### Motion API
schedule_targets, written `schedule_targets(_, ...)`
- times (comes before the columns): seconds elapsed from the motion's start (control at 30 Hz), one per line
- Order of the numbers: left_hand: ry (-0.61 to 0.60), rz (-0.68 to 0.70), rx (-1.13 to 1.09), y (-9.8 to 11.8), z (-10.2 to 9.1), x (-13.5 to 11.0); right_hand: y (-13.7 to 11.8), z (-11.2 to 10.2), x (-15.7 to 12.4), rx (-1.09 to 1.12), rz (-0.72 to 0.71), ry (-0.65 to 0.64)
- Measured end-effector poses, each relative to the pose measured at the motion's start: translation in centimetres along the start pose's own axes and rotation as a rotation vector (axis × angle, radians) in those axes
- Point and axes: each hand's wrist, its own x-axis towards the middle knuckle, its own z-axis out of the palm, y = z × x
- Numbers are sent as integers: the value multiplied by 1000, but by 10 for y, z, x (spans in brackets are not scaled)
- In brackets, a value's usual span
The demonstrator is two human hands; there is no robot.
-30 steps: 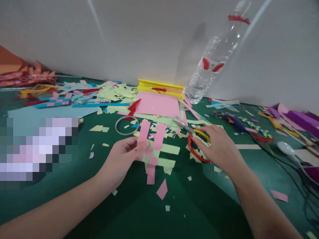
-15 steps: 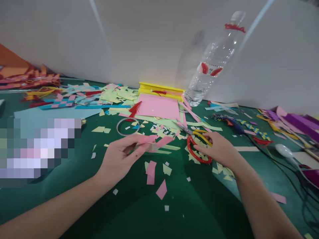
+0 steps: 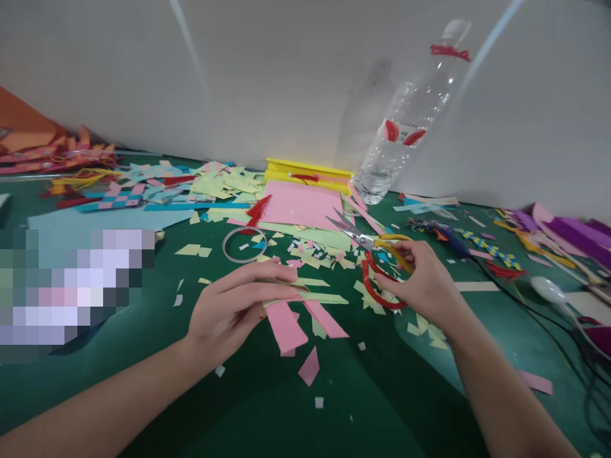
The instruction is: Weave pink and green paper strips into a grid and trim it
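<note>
My left hand pinches a small bundle of paper strips in the middle of the view. Pink strips hang toward me from the fingers, and pale green strips stick out to the right. My right hand grips scissors with one red and one yellow handle loop. Their blades are parted and point up and to the left, apart from the strips. Beyond the left fingertips lies a tape ring. Loose green and pink scraps lie below and around both hands.
A pink paper sheet lies in front of a yellow folded piece. A clear plastic bottle stands against the wall. Paper scraps heap at back left. A glue gun with black cord and a white spoon lie right.
My left hand has turned over, so the pink strips now hang toward me. The scissors' blades have opened wider and sit slightly farther right of the strips.
</note>
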Motion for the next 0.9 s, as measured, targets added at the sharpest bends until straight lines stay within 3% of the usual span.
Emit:
schedule_targets(0.13,32,-63,-30,-1,2,-2,-7,0,-2,14,-49,34)
schedule_targets(0.27,72,-185,-37,2,4,1,-14,-1,-3,75,-2,58)
schedule_targets(0.47,29,-708,6,-1,7,6,-18,1,-5,169,115,-46)
schedule_targets(0.53,30,-813,-31,-4,8,7,-18,3,-6,161,110,-35)
schedule_targets(0.73,33,-829,-216,-8,8,5,-12,11,-6,165,56,-26)
schedule_targets(0.9,17,-604,-24,-11,5,4,-13,11,-6,166,43,-22)
